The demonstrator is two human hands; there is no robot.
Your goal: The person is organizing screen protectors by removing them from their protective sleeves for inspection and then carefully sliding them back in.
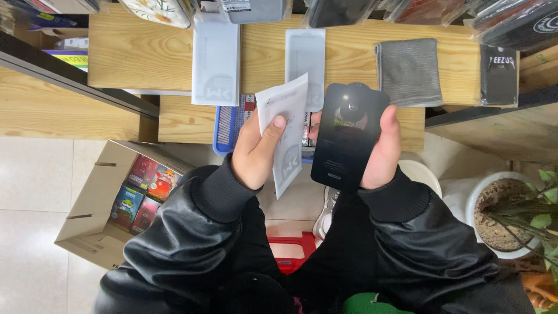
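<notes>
My left hand [256,154] grips a white paper sleeve [285,131], thumb pressed on its front, the sleeve tilted upward. Just to its right, my right hand [383,151] holds a flat black rectangular package [347,135] upright, fingers wrapped behind it and thumb along its right edge. Both items hover in front of a light wooden shelf [349,58]. The two hands are close together, and the sleeve and package almost touch. Black jacket sleeves cover both forearms.
On the shelf lie two white flat sleeves [216,64], a grey cloth [408,71] and a black packet [499,75]. A blue basket [229,125] sits below. An open cardboard box [110,197] with colourful packs stands on the left floor, a potted plant [511,215] on the right.
</notes>
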